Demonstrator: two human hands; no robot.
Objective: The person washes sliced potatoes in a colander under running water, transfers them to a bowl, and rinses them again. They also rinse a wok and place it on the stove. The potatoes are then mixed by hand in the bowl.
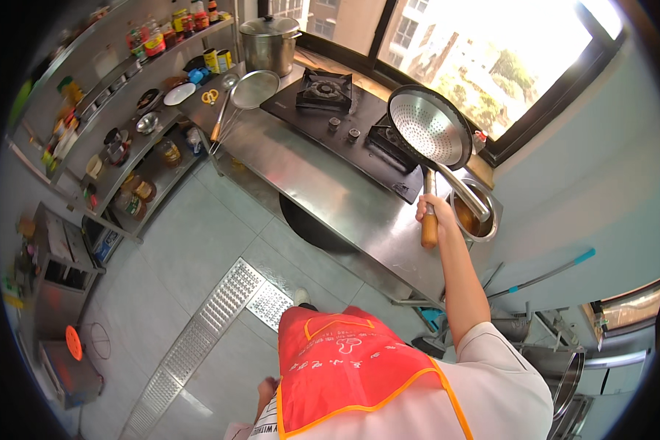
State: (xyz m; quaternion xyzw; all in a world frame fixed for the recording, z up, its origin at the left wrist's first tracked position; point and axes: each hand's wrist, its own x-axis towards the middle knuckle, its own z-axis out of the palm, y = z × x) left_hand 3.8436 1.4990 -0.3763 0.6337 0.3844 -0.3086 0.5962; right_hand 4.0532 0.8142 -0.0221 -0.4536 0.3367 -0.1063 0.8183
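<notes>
My right hand (pixel 439 212) grips the wooden handle (pixel 429 234) of a wok at the counter's right end. Inside the wok lies a perforated metal strainer ladle (pixel 426 124), its steel handle angled down to the right beside my forearm. The wok is over the right gas burner (pixel 390 143); whether it touches the burner cannot be told. A steel pot (pixel 495 220) with brown liquid stands just right of my hand. My left hand (pixel 267 388) hangs low beside the red apron (pixel 335 368), partly hidden, and its fingers cannot be made out.
The steel counter (pixel 308 170) runs diagonally ahead, with a left burner (pixel 325 89), a lidded stockpot (pixel 269 47) and a round fine-mesh skimmer (pixel 254 89). Shelves of bottles and jars line the left side. A floor drain grate (pixel 198 335) crosses the tiles. A window (pixel 473 60) is behind the stove.
</notes>
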